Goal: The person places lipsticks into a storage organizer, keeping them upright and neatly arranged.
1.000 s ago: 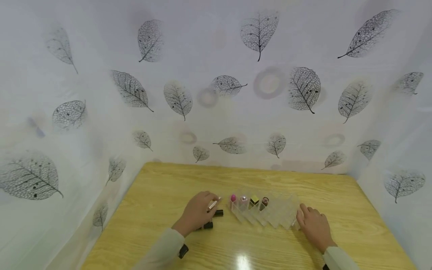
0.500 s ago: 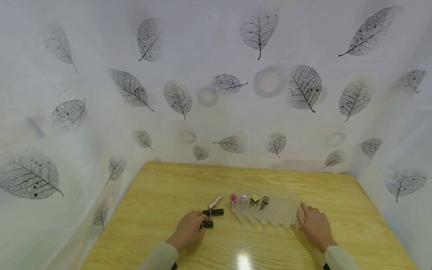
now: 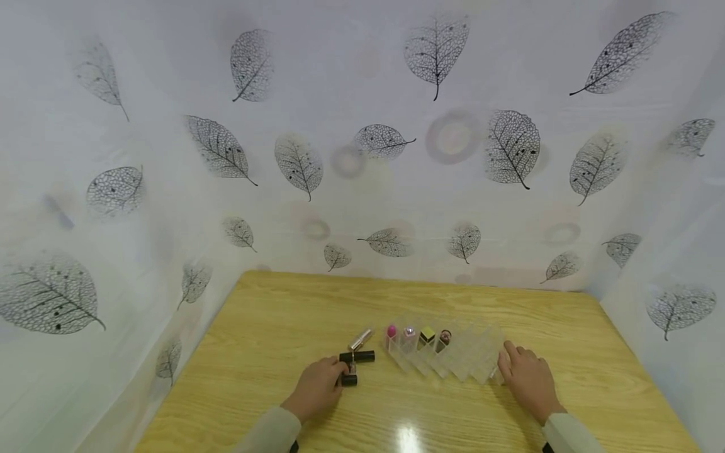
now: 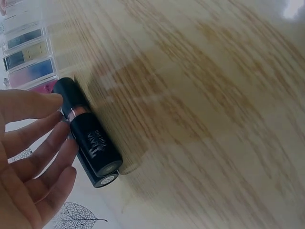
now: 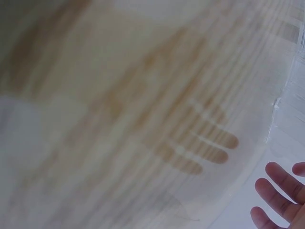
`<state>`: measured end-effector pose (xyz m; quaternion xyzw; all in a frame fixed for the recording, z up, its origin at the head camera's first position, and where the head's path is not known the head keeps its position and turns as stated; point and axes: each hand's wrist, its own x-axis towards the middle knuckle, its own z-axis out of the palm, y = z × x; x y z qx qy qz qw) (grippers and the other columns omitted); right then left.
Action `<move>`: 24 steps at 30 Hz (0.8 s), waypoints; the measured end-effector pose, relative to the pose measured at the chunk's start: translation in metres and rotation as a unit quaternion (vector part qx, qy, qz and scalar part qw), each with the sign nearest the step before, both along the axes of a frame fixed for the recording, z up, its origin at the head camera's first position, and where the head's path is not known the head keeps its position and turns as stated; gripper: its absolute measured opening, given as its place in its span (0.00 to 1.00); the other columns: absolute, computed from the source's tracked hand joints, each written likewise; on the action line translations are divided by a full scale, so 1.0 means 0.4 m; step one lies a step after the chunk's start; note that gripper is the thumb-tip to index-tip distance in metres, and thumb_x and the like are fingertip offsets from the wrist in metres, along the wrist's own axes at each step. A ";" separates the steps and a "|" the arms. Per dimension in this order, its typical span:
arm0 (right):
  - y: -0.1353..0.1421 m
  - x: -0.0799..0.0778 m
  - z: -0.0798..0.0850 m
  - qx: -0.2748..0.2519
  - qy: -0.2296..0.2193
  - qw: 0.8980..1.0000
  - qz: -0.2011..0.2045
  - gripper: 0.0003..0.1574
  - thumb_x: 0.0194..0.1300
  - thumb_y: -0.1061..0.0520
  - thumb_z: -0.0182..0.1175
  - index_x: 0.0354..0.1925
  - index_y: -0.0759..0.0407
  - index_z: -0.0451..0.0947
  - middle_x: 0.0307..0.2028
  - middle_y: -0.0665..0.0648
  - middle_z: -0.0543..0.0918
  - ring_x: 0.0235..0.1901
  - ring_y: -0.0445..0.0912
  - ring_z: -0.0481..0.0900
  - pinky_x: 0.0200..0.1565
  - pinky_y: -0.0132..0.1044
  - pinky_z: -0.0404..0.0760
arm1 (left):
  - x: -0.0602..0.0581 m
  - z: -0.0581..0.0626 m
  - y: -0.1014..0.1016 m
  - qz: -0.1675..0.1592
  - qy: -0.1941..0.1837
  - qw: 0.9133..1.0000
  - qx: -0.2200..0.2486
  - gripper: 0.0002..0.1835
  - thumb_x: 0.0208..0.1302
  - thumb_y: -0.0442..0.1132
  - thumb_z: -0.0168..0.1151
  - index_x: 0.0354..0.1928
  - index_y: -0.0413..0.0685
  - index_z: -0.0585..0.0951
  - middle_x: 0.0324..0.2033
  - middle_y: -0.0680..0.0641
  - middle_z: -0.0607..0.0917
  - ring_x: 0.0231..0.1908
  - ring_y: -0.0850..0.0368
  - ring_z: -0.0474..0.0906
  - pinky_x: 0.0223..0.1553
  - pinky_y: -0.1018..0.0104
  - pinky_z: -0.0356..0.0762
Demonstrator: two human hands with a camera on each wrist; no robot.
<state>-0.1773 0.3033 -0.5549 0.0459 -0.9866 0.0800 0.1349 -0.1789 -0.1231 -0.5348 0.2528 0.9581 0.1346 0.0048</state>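
Note:
My left hand (image 3: pixel 314 389) is at the left end of a black lipstick tube (image 3: pixel 350 380) lying on the table. In the left wrist view, the thumb and loosely bent fingers (image 4: pixel 57 183) lie along the side of that lipstick, which has a rose-gold band and pale lettering. Just beyond it lies another black tube (image 3: pixel 364 356), and past that a silver lipstick (image 3: pixel 360 340) set at a slant. My right hand (image 3: pixel 529 380) rests its fingertips at the right end of a clear lipstick organizer (image 3: pixel 472 352); its fingers are spread apart in the right wrist view.
Standing in the organizer's left slots are a pink lipstick (image 3: pixel 391 331), a clear-topped one (image 3: pixel 409 335), a yellow-and-black one (image 3: pixel 427 335) and a dark brown one (image 3: pixel 444 340). Leaf-printed sheeting (image 3: pixel 396 195) hangs round the wooden table (image 3: pixel 272 314).
My left hand has let go of the silver lipstick and come back towards me to the nearest black tube, which has shifted slightly nearer. The right hand has stayed at the organizer.

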 end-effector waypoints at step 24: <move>0.001 0.000 -0.001 -0.014 -0.013 1.000 0.000 0.21 0.71 0.53 0.43 0.50 0.68 0.71 0.35 0.66 0.82 0.33 0.60 0.80 0.29 0.55 0.76 | -0.001 -0.006 0.010 -0.035 -0.091 0.995 -0.012 0.08 0.50 0.43 0.71 0.34 0.55 0.83 0.28 0.59 0.80 0.27 0.69 0.71 0.29 0.73 0.73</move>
